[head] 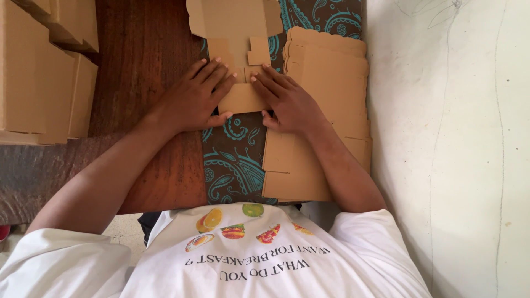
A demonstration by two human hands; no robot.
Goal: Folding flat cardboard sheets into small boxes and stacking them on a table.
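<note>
A flat, die-cut brown cardboard box blank (237, 33) lies on a dark cloth with a teal paisley pattern (234, 160). My left hand (196, 99) and my right hand (287, 99) both press down on the blank's near flap (243, 99), fingers spread flat, thumbs at its near edge. Just right of my right hand sits a stack of the same flat blanks (328, 72), and my right forearm lies across it.
Folded cardboard boxes (41, 72) are piled at the far left on the dark wooden table (149, 49). A pale wall (452, 138) runs close along the right side. My white printed shirt fills the bottom of the view.
</note>
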